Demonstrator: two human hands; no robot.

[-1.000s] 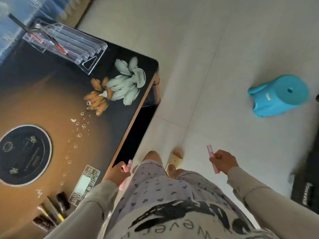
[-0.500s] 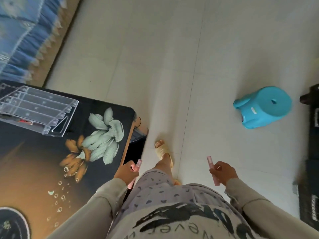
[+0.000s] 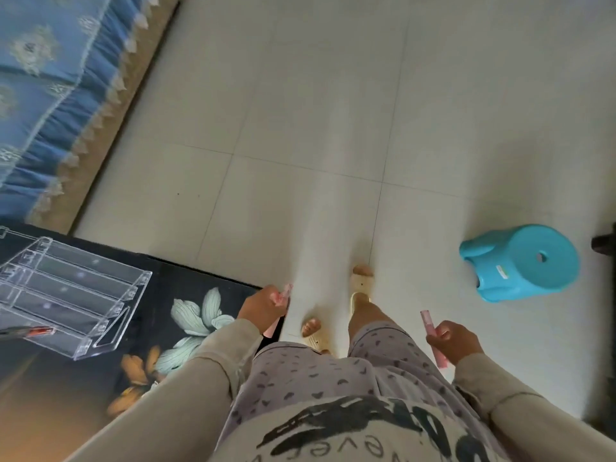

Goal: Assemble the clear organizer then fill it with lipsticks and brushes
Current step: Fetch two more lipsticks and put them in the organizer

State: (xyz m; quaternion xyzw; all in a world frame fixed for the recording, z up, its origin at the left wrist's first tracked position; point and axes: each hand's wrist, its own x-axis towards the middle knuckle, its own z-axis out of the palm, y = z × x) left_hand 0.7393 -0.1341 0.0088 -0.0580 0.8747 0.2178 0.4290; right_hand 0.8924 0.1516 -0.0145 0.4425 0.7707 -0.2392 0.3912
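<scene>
Left hand (image 3: 261, 310) is curled round a slim pink lipstick tube (image 3: 286, 292), just right of the clear acrylic stepped organizer (image 3: 71, 295), which looks assembled and sits on the dark flower-print table (image 3: 186, 285). Right hand (image 3: 455, 340) pinches a 2nd pink tube (image 3: 427, 323) well right of the organizer, out over the floor tiles. Step as I read it: load both. I'd take the left one in 1st since it's nearer, tip it upright over a free row and lower it btwn the walls, not onto an edge. A red-tipped item (image 3: 40, 331) seems to lie in the organizer's front row, so pick a row w/ room. Light plastic may skid, so let go gently.
</scene>
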